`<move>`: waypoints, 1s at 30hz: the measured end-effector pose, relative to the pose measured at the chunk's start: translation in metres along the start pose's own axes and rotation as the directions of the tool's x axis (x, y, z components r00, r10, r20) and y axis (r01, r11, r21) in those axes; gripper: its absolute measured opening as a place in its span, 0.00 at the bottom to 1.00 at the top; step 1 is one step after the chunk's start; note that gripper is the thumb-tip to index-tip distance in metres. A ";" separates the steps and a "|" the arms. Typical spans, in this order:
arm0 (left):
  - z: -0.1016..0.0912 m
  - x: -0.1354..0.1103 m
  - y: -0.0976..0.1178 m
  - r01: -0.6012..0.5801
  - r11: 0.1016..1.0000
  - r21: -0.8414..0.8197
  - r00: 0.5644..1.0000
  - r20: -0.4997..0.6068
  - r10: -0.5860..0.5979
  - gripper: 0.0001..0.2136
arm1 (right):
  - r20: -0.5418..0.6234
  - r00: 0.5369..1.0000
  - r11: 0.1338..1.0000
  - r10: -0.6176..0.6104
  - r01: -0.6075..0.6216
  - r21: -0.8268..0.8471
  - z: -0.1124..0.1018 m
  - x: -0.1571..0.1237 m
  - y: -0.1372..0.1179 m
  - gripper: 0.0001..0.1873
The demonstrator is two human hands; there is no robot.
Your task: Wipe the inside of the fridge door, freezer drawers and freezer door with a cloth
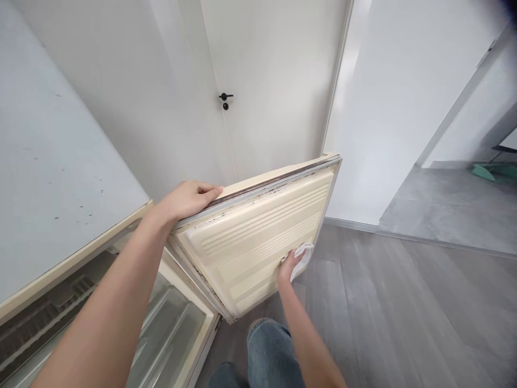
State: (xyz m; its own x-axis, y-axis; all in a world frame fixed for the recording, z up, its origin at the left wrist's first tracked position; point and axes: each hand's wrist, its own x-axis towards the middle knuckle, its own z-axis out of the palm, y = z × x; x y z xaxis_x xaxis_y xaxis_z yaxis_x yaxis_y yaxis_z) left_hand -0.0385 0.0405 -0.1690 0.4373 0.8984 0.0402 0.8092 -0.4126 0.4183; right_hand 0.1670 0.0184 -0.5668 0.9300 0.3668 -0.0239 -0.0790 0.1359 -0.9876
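A cream refrigerator door (258,231) stands swung out, its ribbed inner panel facing me. Dark grime marks the seal along its top and hinge side. My left hand (188,200) grips the top edge of this door near the hinge end, thumb along the rim. Lower down, at the far side of the inner panel, my right hand (287,267) presses a white cloth (302,257) against the door's edge. Some of the fingers there are hidden by the cloth.
The refrigerator's open compartment (169,328) with clear drawers lies at lower left, under its speckled top (60,178). Behind the door stands a white room door with a black handle (225,97). Grey wood flooring (383,312) spreads right, and a green object (484,171) sits farther off.
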 end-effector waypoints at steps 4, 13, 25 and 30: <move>0.000 -0.002 0.000 -0.009 1.000 -0.015 1.000 -0.001 0.009 0.19 | 0.090 0.996 1.000 -0.003 0.002 0.011 0.016 -0.089 0.015 0.47; 0.000 -0.003 0.002 -0.023 1.000 -0.022 1.000 -0.007 0.022 0.20 | 0.512 0.855 0.968 -0.085 0.193 -0.162 0.009 -0.265 0.064 0.38; 0.002 -0.002 -0.006 -0.129 0.991 -0.037 0.992 -0.012 0.129 0.24 | 0.570 0.286 0.308 -0.771 0.950 -0.060 0.016 -0.191 -0.052 0.32; 0.003 -0.001 -0.007 -0.159 0.987 -0.034 0.987 -0.024 0.158 0.24 | 0.482 0.151 0.148 -0.863 0.988 -0.046 0.046 -0.174 -0.136 0.31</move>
State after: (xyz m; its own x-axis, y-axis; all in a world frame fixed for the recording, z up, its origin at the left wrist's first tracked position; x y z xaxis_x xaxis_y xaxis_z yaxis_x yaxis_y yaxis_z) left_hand -0.0438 0.0420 -0.1751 0.5498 0.8255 0.1277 0.7156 -0.5444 0.4376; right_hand -0.0002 -0.0216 -0.4211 0.0358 0.3819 0.9235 0.9236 0.3403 -0.1765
